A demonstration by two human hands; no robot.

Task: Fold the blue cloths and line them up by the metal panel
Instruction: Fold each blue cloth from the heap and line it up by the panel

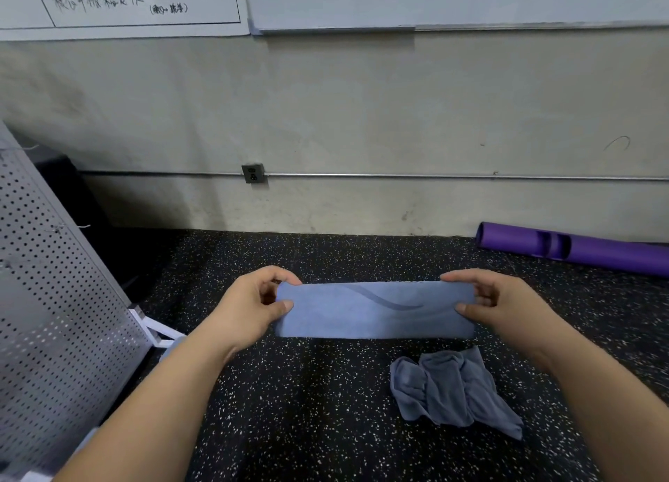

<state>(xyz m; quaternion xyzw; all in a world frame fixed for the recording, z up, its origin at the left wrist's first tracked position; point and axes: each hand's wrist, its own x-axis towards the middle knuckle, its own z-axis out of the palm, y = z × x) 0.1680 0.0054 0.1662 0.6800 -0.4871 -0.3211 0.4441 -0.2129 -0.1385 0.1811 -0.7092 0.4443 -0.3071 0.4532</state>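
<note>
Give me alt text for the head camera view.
The left hand and right hand pinch the ends of a folded blue cloth over a speckled floor. A crumpled cloth lies lower right, a perforated metal panel at left.

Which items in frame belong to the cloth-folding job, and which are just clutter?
Job:
- folded blue cloth, pinched at its ends by left hand and right hand
- crumpled blue cloth on the floor
- perforated metal panel

Lying about:
- purple tube by the wall
- wall outlet
- whiteboard
</note>
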